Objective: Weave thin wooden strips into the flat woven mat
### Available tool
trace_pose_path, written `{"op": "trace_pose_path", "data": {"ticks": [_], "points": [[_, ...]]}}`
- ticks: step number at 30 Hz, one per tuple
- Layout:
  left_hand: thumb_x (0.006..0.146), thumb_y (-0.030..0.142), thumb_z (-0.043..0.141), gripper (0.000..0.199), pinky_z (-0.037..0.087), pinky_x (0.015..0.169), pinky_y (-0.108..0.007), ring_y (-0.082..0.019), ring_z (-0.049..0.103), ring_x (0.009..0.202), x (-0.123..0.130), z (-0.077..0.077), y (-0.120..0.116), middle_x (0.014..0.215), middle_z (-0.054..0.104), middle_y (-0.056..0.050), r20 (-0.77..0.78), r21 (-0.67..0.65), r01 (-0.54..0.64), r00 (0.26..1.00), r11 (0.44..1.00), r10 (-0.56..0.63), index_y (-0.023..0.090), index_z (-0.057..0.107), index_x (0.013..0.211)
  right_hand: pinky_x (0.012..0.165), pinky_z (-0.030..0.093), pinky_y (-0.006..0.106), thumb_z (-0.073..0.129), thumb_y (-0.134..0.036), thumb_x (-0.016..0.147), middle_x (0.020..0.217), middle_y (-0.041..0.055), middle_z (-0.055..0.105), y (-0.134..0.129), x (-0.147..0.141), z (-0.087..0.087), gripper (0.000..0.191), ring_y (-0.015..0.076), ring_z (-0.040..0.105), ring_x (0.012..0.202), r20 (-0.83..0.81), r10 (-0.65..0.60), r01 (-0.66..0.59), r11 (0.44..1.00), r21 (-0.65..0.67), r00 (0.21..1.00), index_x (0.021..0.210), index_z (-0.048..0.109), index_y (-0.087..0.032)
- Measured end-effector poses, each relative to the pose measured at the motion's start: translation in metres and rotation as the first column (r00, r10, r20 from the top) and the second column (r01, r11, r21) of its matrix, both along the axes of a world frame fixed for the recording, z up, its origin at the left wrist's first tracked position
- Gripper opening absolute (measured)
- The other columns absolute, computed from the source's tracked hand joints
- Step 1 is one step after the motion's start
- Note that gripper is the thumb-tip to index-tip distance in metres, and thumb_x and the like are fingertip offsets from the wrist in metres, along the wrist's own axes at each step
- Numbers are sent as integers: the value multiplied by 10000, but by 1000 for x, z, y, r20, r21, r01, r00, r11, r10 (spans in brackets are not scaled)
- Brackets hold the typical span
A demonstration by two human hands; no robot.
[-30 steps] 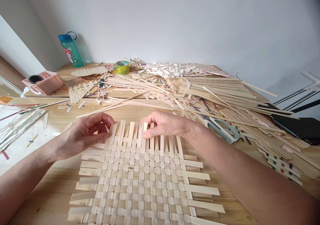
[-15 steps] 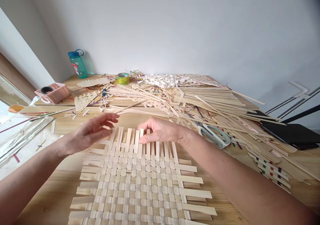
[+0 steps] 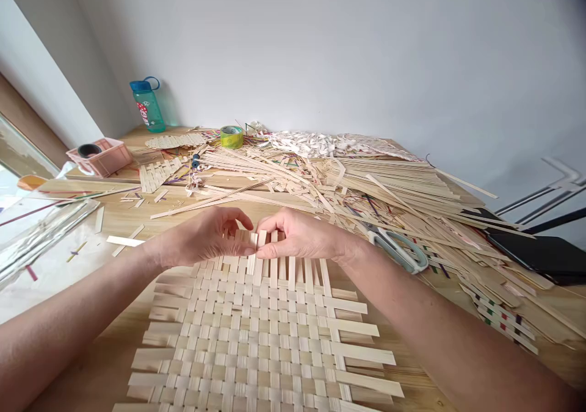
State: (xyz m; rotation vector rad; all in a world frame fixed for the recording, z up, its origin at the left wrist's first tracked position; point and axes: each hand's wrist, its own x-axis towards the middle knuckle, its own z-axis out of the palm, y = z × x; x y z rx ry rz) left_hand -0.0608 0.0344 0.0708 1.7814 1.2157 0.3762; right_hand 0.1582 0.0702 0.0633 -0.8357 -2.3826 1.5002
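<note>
A woven mat of pale flat strips (image 3: 256,339) lies on the wooden table in front of me, loose strip ends sticking out at its far edge and both sides. My left hand (image 3: 215,232) is closed at the middle of that far edge, thumb in front and fingers behind the upright strip ends. Right beside it, my right hand (image 3: 293,235) pinches strip ends between thumb and fingers. The two thumb tips nearly meet. My fingertips behind the strips are partly hidden.
Loose strips (image 3: 389,180) are heaped across the back and right. Scissors (image 3: 398,250) lie beyond my right forearm. Green tape (image 3: 231,137), a teal bottle (image 3: 149,108) and a pink basket (image 3: 107,159) stand behind. A black flat object (image 3: 540,253) is at the far right.
My left hand has moved right, from open beside the mat's far left corner to closed on the strip ends next to my right hand. The view has shifted slightly.
</note>
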Motion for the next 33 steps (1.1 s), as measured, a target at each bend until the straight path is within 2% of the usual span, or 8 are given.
{"op": "trace_pose_path", "data": {"ticks": [7, 12, 17, 20, 24, 26, 30, 33], "points": [[766, 429, 761, 467, 381, 607, -248, -139, 525, 720, -3, 4, 3, 829, 599, 2, -75, 67, 96, 993, 993, -91, 189, 652, 1152, 566, 307, 237, 712, -392, 777, 624, -44, 487, 1, -1, -3, 264, 87, 407, 594, -19, -7, 7, 1000, -2, 1000, 692, 645, -151], [769, 301, 722, 357, 338, 548, -242, -114, 464, 641, -2, 0, 4, 744, 536, 43, -38, -12, 77, 996, 997, -77, 205, 643, 1103, 561, 312, 238, 721, -412, 793, 641, -34, 513, -1, -2, -3, 281, 84, 414, 594, -9, -11, 11, 1000, 15, 1000, 704, 670, -151], [692, 350, 779, 405, 337, 545, -262, -148, 488, 647, -3, -4, 6, 750, 573, 32, 17, -38, 73, 997, 997, -72, 263, 645, 1064, 561, 323, 237, 724, -407, 803, 669, -30, 526, -2, -3, -6, 276, 83, 429, 601, -12, -20, 21, 999, 34, 1000, 705, 674, -153], [673, 322, 778, 344, 314, 530, -264, -147, 470, 615, -2, -4, 4, 725, 577, 38, 34, -34, 31, 999, 999, -29, 290, 659, 994, 547, 307, 237, 745, -394, 790, 654, -36, 515, -2, -4, -7, 267, 80, 417, 587, -30, -34, 35, 999, 13, 999, 696, 675, -154], [696, 295, 737, 116, 236, 483, -256, -115, 370, 521, 0, -3, 1, 590, 495, 50, 88, -89, 37, 996, 995, -29, 255, 633, 726, 530, 283, 237, 757, -405, 779, 642, -42, 498, -1, -3, -8, 285, 76, 393, 570, -15, -51, 51, 999, -15, 999, 689, 666, -150], [709, 302, 735, 154, 200, 469, -251, -106, 332, 495, 0, -4, 1, 542, 456, 57, 119, -94, 60, 992, 994, -49, 247, 605, 648, 544, 300, 235, 743, -413, 793, 655, -38, 515, 1, -2, -8, 286, 79, 405, 585, -29, -28, 27, 999, -30, 999, 712, 671, -148], [650, 320, 804, 178, 214, 448, -240, -102, 364, 479, -1, -5, 5, 523, 518, 62, 180, -118, 97, 981, 988, -75, 250, 643, 629, 591, 344, 232, 714, -361, 818, 670, -32, 559, 4, 0, -9, 232, 83, 446, 612, -84, 44, -50, 996, -71, 995, 749, 682, -142], [644, 329, 823, 160, 255, 466, -235, -106, 413, 491, -1, -2, 4, 544, 580, 51, 212, -139, 116, 974, 983, -84, 244, 690, 666, 612, 368, 233, 704, -305, 807, 689, -22, 603, 6, 0, -10, 174, 88, 486, 630, -109, 42, -55, 992, -114, 993, 760, 686, -138]]}}
